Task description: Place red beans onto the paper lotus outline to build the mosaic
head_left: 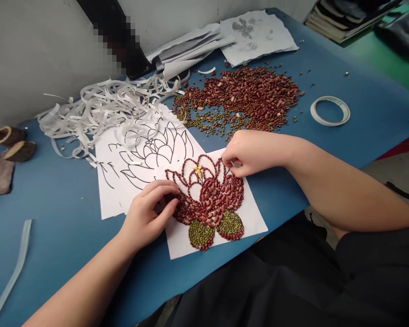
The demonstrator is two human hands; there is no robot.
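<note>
A flower picture made of beans (221, 195) lies on a white sheet near the table's front edge. Its petals are red beans, two round leaves are green beans, and yellow bits mark the centre. My left hand (153, 209) rests on the picture's left side, thumb apart from the curved fingers, nothing visible in its grasp. At the upper right petals, my right hand (241, 154) is closed in a pinch; whatever its fingertips hold is hidden. Several upper petals show white paper inside bean outlines. Behind the right hand spreads a pile of mixed red and green beans (259, 93).
Line-drawn flower sheets (157, 154) lie partly under the bean picture. Curled paper strips (105, 106) heap at the back left. A tape roll (330, 111) sits right, wooden pieces (20, 151) left. A crumpled paper (259, 36) and a dark screen-like object (119, 36) are at the back.
</note>
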